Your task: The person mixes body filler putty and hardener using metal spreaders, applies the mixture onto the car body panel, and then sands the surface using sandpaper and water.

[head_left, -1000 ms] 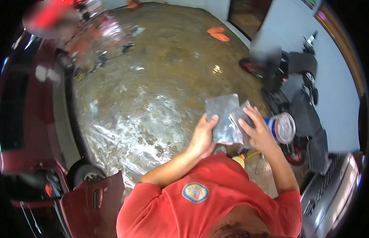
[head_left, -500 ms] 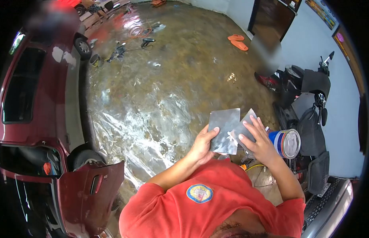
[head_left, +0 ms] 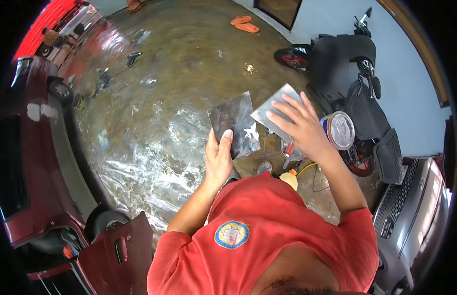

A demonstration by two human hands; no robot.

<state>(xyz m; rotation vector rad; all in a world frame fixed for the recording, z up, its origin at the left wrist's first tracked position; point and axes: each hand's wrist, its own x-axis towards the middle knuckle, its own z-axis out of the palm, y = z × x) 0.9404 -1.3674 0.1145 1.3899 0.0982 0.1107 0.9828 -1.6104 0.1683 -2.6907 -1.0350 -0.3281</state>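
A dark, flat rectangular plate (head_left: 231, 120) with a white smear (head_left: 251, 132) near its right edge is in my left hand (head_left: 220, 155), the thumb lying on its face. My right hand (head_left: 300, 120) grips a lighter grey flat plate (head_left: 274, 108), its fingers spread over the upper face. A narrow gap separates the two plates. Just right of my right hand stands a blue and white can (head_left: 339, 130). Beneath that hand, a red-handled tool (head_left: 289, 150) rests by a round clear container, partly hidden.
A dark red vehicle (head_left: 51, 162) with an open door (head_left: 118, 255) fills the left. Motorcycles (head_left: 364, 108) stand at the right, above a grey car (head_left: 410, 206). Orange slippers (head_left: 245, 24) and a cable (head_left: 121, 54) lie on the wet-looking floor.
The view has turned. The plates have moved up and left in view and are now apart, where the right one had touched or overlapped the left one. Both hands still hold them.
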